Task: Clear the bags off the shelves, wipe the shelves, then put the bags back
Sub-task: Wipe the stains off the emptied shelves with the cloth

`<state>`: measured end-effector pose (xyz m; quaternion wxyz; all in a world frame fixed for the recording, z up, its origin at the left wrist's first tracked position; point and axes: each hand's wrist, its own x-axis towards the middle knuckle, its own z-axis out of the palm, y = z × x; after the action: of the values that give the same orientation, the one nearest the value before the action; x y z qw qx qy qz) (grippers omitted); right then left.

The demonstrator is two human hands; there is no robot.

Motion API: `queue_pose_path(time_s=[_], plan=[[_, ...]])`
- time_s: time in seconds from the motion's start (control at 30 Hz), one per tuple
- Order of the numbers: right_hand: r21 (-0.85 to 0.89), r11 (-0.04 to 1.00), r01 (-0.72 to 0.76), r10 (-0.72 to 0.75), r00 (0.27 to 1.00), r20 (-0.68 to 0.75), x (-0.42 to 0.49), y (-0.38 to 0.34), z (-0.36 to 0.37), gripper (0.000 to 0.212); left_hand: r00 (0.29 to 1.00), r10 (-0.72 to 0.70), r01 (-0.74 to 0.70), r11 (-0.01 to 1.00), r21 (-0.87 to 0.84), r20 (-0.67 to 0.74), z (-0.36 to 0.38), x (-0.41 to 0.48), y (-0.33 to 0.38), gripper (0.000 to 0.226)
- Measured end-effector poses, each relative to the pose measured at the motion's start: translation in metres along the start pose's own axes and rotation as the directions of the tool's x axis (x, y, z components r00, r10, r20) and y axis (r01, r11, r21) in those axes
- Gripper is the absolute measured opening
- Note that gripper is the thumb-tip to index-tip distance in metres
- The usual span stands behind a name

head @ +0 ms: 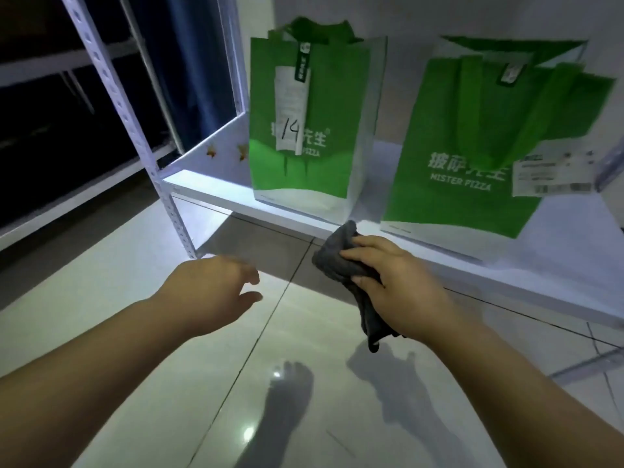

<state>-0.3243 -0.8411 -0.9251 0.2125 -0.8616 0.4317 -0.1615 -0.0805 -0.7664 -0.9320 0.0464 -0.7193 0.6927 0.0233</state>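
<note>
Bag 14 (304, 123) and right bag (472, 146) sit upright on shelf (216, 194), upper centre and right. Our right hand (398, 282) grips grey cloth (337, 258) near the shelf lip; left hand (216, 288) open, empty. Risk: we wipe before clearing and topple them.

two bags (314, 113) crowd shelf (216, 194), gap between, left end free

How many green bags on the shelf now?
2. One green-and-white fabric bag with a paper slip marked 14 stands at the left end of the white shelf; the other stands to its right. More may sit beyond the frame's right edge.
</note>
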Motion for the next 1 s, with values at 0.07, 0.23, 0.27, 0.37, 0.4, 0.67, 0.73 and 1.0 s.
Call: queue_pose_path(time_s=[0.07,0.23,0.27,0.37,0.4,0.67,0.73,1.0], plan=[[-0.015,1.0,-0.019,0.019,1.0,0.001,0.027,-0.032,0.015,0.038,1.0,0.003,-0.003,1.0,-0.009,-0.007,-0.004,0.004,-0.043,0.035],[-0.036,0.998,-0.054,0.054,0.998,-0.013,0.102,-0.108,0.045,0.037,0.999,0.038,-0.038,0.999,-0.018,-0.038,-0.021,0.02,-0.146,0.033],[-0.047,0.997,-0.063,0.062,0.998,-0.007,0.117,-0.12,0.05,0.037,0.998,0.042,-0.043,0.999,-0.019,-0.044,-0.025,0.024,-0.164,0.033],[-0.093,0.992,-0.087,0.088,0.996,0.006,0.157,-0.154,0.061,0.036,0.996,0.044,-0.045,0.999,-0.015,-0.072,-0.035,0.038,-0.214,0.032],[-0.115,0.99,-0.086,0.088,0.996,0.011,0.169,-0.164,0.064,0.036,0.996,0.036,-0.037,0.999,-0.009,-0.085,-0.038,0.043,-0.229,0.031],[-0.245,0.964,-0.105,0.111,0.994,0.008,0.23,-0.2,0.073,0.036,0.968,-0.083,0.078,0.997,-0.027,-0.238,-0.055,0.084,-0.303,0.041],[-0.275,0.955,-0.113,0.121,0.993,0.012,0.244,-0.198,0.076,0.035,0.957,-0.146,0.116,0.985,-0.132,-0.252,-0.055,0.099,-0.306,0.063],[-0.279,0.943,-0.183,0.193,0.981,0.011,0.305,-0.172,0.128,0.032,0.886,-0.277,0.145,0.927,-0.347,-0.371,-0.041,0.165,-0.305,0.095]])
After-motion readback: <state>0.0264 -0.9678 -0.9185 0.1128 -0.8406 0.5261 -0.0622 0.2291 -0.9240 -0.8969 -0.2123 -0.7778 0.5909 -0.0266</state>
